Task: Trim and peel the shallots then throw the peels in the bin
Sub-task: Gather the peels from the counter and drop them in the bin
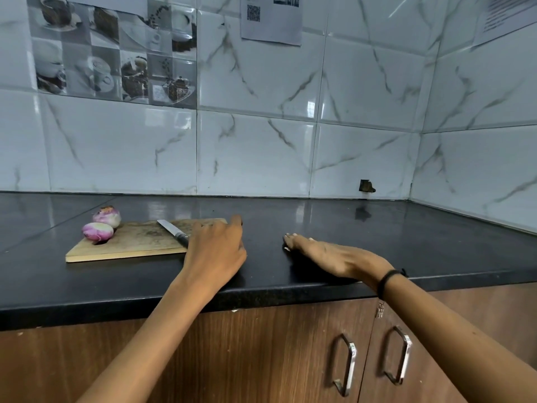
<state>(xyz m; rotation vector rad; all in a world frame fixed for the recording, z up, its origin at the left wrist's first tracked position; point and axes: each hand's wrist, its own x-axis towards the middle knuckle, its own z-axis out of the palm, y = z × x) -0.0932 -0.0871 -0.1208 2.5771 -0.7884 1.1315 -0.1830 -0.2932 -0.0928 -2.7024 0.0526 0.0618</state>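
On the glossy black stone counter [377, 228], at the left, lies a rectangular wooden cutting board [130, 245], and the 2 peeled pink-and-white shallots [98, 231] sit at its left end. The nearer 1 rests on the board, smooth and shiny, with a white top shading to purple-pink below. The farther 1 sits at the board's back left corner, just behind and touching or nearly touching the first, with a brownish trimmed end facing up. No loose skin shows on either. To their right a knife with a silver blade and dark handle [173, 231] lies slantwise on the board, blade pointing to the back left, and the end of the handle runs under the left hand [216, 248]. That hand lies back-up over the board's right end. Most of its fingers [207, 228] are bent downward with the tips hidden, and 1 digit stretches forward past the board's far right corner. Whether the bent fingers clasp the handle or only rest over it cannot be told. Well apart to the right, the right hand [325, 255] lies palm down on the counter, its fingers [293, 239] straight, close together and pointing left, holding nothing. A thin black wristband [388, 279] circles that wrist. Below the counter edge, brown wooden cabinet doors [261, 359] carry 2 metal loop handles [344, 365].
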